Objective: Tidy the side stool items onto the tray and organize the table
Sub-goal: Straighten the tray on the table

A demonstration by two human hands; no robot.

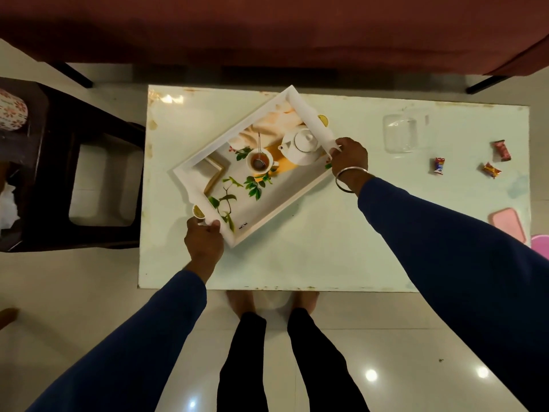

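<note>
The floral container [12, 110] on the stool [59, 173] is cut off by the left edge.

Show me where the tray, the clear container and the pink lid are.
tray [205, 168]: head view, on its white left rim.
clear container [399, 133]: head view, on its top face.
pink lid [508, 223]: head view, on its flat middle.

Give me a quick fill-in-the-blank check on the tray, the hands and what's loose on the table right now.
1. The tray is held at two opposite corners by ____ hands.
2. The number of wrapped candies lying loose on the table is ____.
3. The bangle is worn on the ____ wrist.
4. The stool stands off the table's ____ end.

Missing words: both; three; right; left
</note>
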